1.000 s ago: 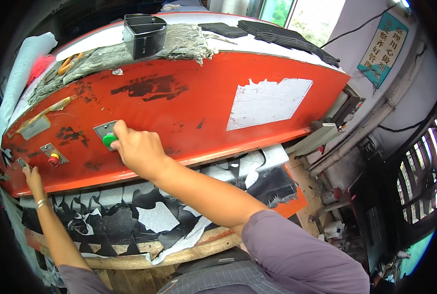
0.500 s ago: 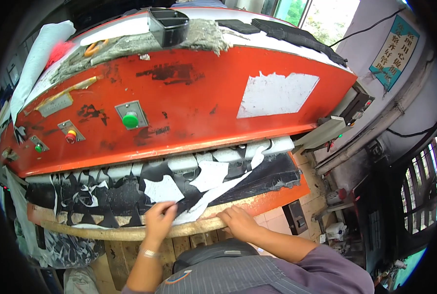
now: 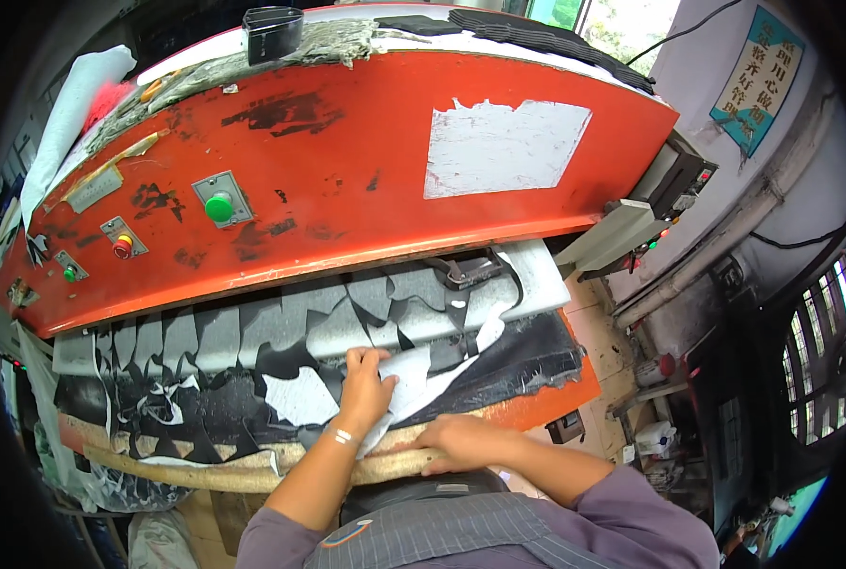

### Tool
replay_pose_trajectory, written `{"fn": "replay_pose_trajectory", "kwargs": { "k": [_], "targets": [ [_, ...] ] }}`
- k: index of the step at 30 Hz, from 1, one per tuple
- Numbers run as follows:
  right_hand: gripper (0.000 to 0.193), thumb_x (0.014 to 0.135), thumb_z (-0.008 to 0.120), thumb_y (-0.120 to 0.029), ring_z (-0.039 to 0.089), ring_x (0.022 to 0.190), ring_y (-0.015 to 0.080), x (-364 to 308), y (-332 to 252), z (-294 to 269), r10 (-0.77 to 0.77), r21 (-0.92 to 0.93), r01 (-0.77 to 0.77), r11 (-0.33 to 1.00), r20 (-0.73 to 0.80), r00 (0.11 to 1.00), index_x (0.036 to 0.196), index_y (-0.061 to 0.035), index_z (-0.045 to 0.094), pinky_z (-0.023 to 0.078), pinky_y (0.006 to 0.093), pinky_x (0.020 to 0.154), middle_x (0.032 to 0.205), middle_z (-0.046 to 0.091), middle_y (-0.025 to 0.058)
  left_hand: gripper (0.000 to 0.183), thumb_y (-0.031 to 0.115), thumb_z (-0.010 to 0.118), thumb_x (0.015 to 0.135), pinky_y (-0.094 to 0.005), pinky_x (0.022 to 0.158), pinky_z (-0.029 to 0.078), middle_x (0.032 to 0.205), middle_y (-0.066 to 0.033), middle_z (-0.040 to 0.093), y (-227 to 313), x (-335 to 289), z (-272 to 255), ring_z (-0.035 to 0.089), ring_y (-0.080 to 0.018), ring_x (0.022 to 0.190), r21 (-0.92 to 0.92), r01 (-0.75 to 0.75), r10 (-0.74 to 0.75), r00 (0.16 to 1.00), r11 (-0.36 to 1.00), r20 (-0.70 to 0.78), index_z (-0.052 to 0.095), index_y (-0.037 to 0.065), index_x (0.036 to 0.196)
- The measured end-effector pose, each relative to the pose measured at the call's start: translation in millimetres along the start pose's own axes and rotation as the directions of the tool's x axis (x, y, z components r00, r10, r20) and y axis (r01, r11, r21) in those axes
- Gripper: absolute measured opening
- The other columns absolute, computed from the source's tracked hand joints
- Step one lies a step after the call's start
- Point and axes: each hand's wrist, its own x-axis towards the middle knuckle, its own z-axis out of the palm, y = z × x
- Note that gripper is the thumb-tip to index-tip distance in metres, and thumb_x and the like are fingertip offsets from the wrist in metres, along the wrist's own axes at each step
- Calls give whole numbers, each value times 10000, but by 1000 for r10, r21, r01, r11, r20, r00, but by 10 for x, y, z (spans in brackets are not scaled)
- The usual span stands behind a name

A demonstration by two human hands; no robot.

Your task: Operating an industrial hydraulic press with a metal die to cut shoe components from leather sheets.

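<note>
My left hand reaches over the layered sheet material, its thumb and fingers closed at the edge of a white cut piece; the exact pinch is partly hidden. Left of it, another white cut piece lies on the black sheet. A narrow white strip runs beside the held piece. Along the near side, my right hand grips the rim of the worn, light-coloured board. Farther back, a dark metal cutting die sits on the white cut-out sheet.
A large red machine beam spans the far side, with a green button and a red button. On top stands a black bin. A grey control box is at its right end.
My left hand has moved right and farther in, from the first white piece to the second. The right hand stays at the board's rim. More white sheet and the die now show below the beam.
</note>
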Motion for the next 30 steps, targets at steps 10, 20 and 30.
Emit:
{"fn": "replay_pose_trajectory", "kwargs": {
  "k": [10,20,30],
  "targets": [
    [779,681,761,-522,368,1298,356,630,909,-1149,360,-220,-731,646,-757,545,1305,-170,457,359,664,932,1364,430,176,407,29,746,694,-399,914,448,1125,-178,571,-80,-839,-978,547,-349,1065,302,-4,67,978,953,-198,598,35,1073],
    [571,724,761,-203,524,1053,258,-424,812,-260,10,78,107,991,-850,527,1234,-69,541,452,335,879,1139,523,109,931,174,790,745,-358,877,514,1485,-169,252,351,-218,191,561,-252,1101,-427,-144,268,931,893,246,231,119,1486],
    [292,868,602,-190,423,1203,238,-308,36,507,212,600,271,752,-610,763,1084,-10,682,300,362,1051,1222,464,102,623,18,743,748,-307,879,502,1170,-121,593,223,-758,152,593,-205,1073,-559,-211,306,948,802,83,501,54,1322]
  ]
}}
